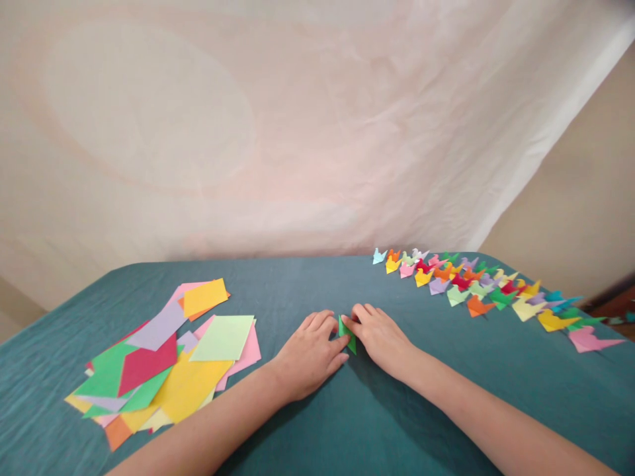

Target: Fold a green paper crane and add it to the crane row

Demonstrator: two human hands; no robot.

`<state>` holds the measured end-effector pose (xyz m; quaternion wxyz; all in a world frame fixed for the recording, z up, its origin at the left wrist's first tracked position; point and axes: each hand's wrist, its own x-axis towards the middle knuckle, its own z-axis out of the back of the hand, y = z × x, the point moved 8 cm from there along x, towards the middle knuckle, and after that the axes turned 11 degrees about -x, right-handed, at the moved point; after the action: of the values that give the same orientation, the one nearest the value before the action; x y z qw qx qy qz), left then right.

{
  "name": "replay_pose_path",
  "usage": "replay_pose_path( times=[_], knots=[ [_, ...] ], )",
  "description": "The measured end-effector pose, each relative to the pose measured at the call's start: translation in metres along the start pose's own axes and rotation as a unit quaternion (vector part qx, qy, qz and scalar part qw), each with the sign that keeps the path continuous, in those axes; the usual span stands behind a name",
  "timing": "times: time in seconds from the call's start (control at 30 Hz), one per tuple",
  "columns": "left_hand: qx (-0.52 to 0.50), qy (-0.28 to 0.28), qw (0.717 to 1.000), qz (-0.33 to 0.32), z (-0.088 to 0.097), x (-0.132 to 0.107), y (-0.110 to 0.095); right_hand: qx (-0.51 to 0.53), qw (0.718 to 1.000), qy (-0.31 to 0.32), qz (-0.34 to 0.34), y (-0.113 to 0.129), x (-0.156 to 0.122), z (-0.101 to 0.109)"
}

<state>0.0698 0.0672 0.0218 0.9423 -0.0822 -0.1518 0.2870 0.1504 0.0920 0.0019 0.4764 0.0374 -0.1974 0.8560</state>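
Note:
A small piece of folded green paper (pixel 352 344) rests at the middle of the table, between my two hands. From the left, my left hand (pixel 313 354) touches it with fingers curled and the fingertips at its edge. My right hand (pixel 378 336) comes in from the other side, its fingers bent and pressed on the paper's upper part. Both hands are closed on this one piece. The fingertips hide some of its folds, so its full shape does not show.
Loose sheets of coloured paper (pixel 198 387) lie in an overlapping pile to the left. Rows of small folded paper birds (pixel 479 305) stand at the right, toward the back. A teal cloth (pixel 307 284) covers the table, with a pale fabric backdrop (pixel 317 145) behind it.

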Motion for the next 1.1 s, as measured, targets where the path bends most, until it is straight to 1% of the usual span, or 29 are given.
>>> replay_pose_path(
  times=[0.13, 0.23, 0.3, 0.37, 0.43, 0.5, 0.6, 0.73, 0.83, 0.97, 1.1],
  knots=[
    [-0.006, -0.003, 1.000, -0.004, 0.000, -0.001, 0.000, 0.043, 0.999, 0.001, -0.005, -0.004, -0.001, -0.003],
    [-0.016, 0.002, 1.000, -0.008, 0.001, -0.001, -0.001, 0.132, 0.991, -0.015, -0.009, -0.011, -0.003, -0.007],
    [-0.028, 0.007, 0.999, -0.016, 0.001, -0.001, -0.001, 0.213, 0.976, -0.036, -0.018, -0.019, -0.005, -0.011],
    [-0.048, 0.009, 0.998, -0.027, 0.001, -0.001, 0.000, 0.290, 0.955, -0.049, -0.035, -0.027, -0.007, -0.015],
    [-0.079, -0.003, 0.996, -0.037, 0.002, -0.001, 0.003, 0.344, 0.936, -0.052, -0.047, -0.031, -0.009, -0.017],
    [-0.114, -0.027, 0.992, -0.044, 0.004, -0.002, 0.008, 0.371, 0.925, -0.058, -0.061, -0.031, -0.010, -0.016],
    [-0.153, -0.067, 0.985, -0.035, 0.007, -0.002, 0.017, 0.375, 0.920, -0.074, -0.090, -0.030, -0.012, -0.010],
    [-0.176, -0.106, 0.978, 0.015, 0.009, -0.002, 0.031, 0.346, 0.925, -0.083, -0.135, -0.030, -0.017, -0.006],
    [-0.178, -0.107, 0.978, 0.032, 0.008, -0.002, 0.035, 0.297, 0.938, -0.078, -0.162, -0.030, -0.019, -0.007],
    [-0.174, -0.098, 0.979, 0.026, 0.008, -0.002, 0.032, 0.249, 0.951, -0.070, -0.167, -0.025, -0.019, -0.010],
    [-0.178, -0.092, 0.979, 0.024, 0.008, -0.001, 0.030, 0.260, 0.946, -0.068, -0.182, -0.023, -0.019, -0.014]
  ],
)
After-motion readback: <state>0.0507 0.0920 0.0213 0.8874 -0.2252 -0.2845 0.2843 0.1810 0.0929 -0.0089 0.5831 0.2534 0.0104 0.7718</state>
